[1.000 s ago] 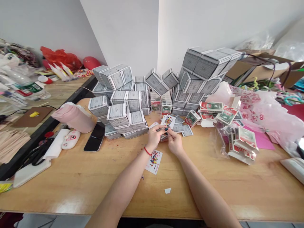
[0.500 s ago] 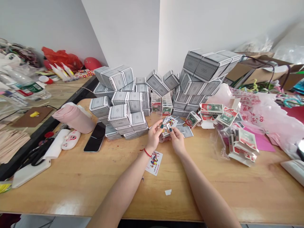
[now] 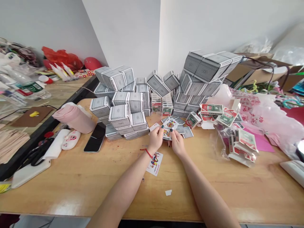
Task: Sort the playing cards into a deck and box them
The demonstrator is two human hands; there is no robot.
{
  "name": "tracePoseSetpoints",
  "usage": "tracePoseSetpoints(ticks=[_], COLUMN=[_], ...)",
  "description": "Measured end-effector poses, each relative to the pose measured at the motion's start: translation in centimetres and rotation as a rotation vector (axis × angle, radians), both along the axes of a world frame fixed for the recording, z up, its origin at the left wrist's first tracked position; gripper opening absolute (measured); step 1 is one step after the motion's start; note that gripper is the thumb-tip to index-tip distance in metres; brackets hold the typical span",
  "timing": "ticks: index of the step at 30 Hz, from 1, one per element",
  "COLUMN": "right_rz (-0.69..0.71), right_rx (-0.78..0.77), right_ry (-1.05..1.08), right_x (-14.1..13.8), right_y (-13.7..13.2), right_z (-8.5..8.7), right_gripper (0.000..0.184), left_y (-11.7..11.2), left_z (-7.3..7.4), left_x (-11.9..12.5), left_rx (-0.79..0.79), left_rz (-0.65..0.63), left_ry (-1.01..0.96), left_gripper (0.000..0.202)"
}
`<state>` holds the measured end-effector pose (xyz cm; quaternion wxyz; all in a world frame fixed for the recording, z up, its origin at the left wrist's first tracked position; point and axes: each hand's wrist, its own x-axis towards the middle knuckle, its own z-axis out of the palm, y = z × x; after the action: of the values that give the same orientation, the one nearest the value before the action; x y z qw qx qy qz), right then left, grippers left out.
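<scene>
Near the middle of the table, my left hand (image 3: 156, 138) and my right hand (image 3: 177, 142) grip a playing card (image 3: 167, 134) between them, a thumb on each side. Just beyond it lies a face card (image 3: 170, 123), with more loose cards (image 3: 187, 131) showing grey patterned backs to its right. A joker card (image 3: 155, 163) lies face up under my left wrist, partly covered by it. Closer to me is a small white paper scrap (image 3: 168, 192). My fingers below the held card are mostly hidden.
Folded card boxes (image 3: 125, 117) stand stacked at left, with a taller stack (image 3: 201, 71) at right. Red and green card packs (image 3: 242, 145) lie farther right beside a pink-printed plastic bag (image 3: 266, 110). A phone (image 3: 95, 137), pink roll (image 3: 73, 117) and scissors (image 3: 39, 150) are at left.
My hands have come level around the card, thumbs now pressing its two sides. The small white piece between my fingers is no longer seen, and the card behind shows more plainly.
</scene>
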<state>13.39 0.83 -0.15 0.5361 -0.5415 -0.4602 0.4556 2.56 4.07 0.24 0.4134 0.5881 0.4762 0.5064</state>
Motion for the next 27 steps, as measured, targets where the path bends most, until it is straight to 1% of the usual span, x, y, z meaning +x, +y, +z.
tracePoseSetpoints(ticks=[5,7,11,15,18,20,21,23,25,27], right_rz=[-0.072,-0.103,-0.153,-0.163,-0.217,-0.241,-0.231,-0.167,-0.102,-0.081], right_rx=[-0.032,-0.009,0.095,0.146,0.168,0.161,0.150,0.128,0.131,0.148], right_ry=[-0.174,-0.261,-0.426,-0.468,-0.417,-0.339,-0.282,-0.149,-0.027,0.056], right_x=[-0.11,-0.10,-0.26,-0.58,-0.84,-0.97,-1.02,-1.05,-1.01,-0.88], right_y=[0.01,0.08,0.18,0.18,0.11,0.06,0.06,0.09,0.17,0.27], right_z=[0.27,0.14,-0.20,-0.23,-0.20,-0.17,-0.15,-0.03,0.15,0.33], right_gripper=[0.045,0.046,0.047,0.046,0.045,0.043,0.040,0.031,0.026,0.025], left_y=[-0.04,-0.03,-0.05,-0.17,-0.28,-0.31,-0.31,-0.29,-0.26,-0.27], left_z=[-0.14,-0.17,-0.15,-0.08,-0.02,0.07,0.13,0.28,0.39,0.41], left_x=[0.28,0.22,-0.04,-0.15,-0.16,-0.25,-0.32,-0.45,-0.48,-0.38], left_rx=[0.087,0.095,0.091,0.097,0.083,0.068,0.061,0.055,0.050,0.036], left_rz=[-0.018,-0.005,0.023,0.043,0.048,0.053,0.057,0.072,0.076,0.041], left_ry=[0.168,0.201,0.197,0.154,0.090,0.039,0.022,0.005,-0.034,-0.100], left_gripper=[0.039,0.041,0.047,0.050,0.050,0.050,0.049,0.045,0.036,0.024])
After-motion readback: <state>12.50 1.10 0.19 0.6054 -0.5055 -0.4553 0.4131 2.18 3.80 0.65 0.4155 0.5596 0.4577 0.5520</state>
